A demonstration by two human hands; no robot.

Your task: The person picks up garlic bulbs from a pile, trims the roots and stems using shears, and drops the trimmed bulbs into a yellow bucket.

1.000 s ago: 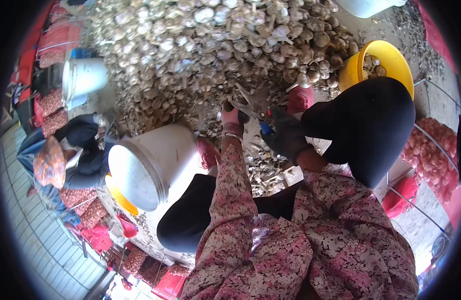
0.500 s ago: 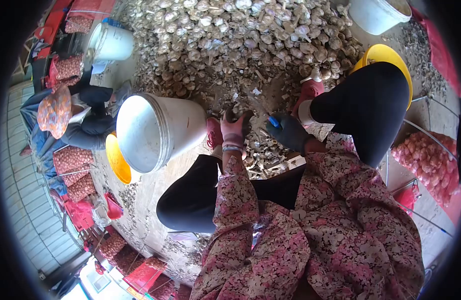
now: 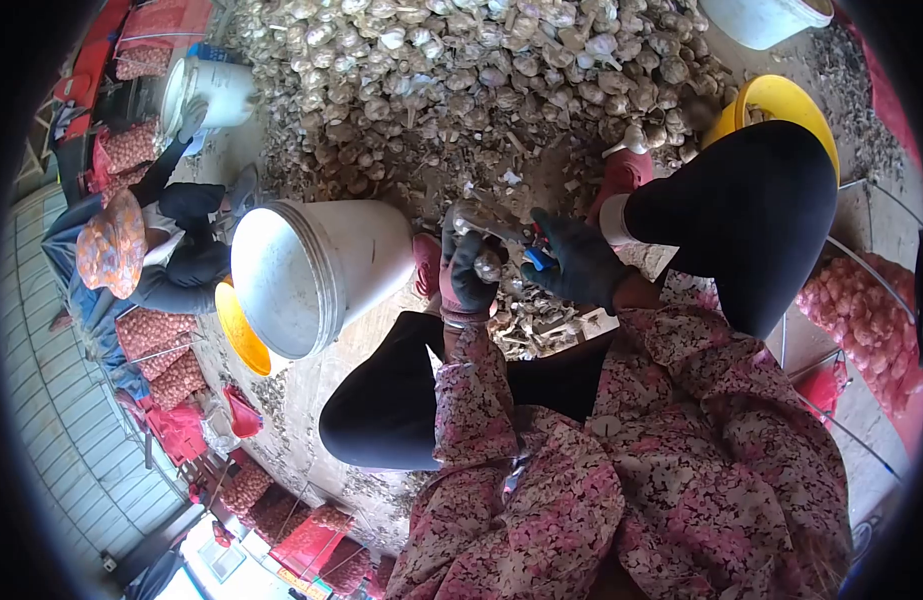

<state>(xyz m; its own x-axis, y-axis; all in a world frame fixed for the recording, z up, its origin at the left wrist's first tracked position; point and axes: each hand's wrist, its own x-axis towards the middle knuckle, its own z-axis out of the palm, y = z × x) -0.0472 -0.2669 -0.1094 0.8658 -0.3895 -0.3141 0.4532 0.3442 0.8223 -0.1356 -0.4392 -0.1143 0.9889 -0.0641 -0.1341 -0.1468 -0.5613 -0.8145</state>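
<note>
My left hand (image 3: 464, 268), in a pink glove with dark palm and fingers, is closed around a garlic bulb (image 3: 488, 265). In my dark-gloved right hand (image 3: 579, 262) is a knife with a blue handle (image 3: 539, 259). Its blade (image 3: 496, 226) points left, across the top of the left hand's fingers. Both hands are close together between my knees, over loose stems and peelings (image 3: 531, 315). Just beyond them spreads a large pile of garlic bulbs (image 3: 461, 80).
A white bucket (image 3: 376, 255) stands left of my left hand. A yellow bucket (image 3: 786, 100) is beyond my right knee, with a blurred round thing (image 3: 697, 112) beside it. At the left sits a person in an orange patterned hat (image 3: 111, 243). Filled net sacks (image 3: 861, 315) lie right.
My left hand has turned and now shows a garlic bulb in its fingers. The knife has come left to that hand. The person at the left has stretched an arm towards a white bucket.
</note>
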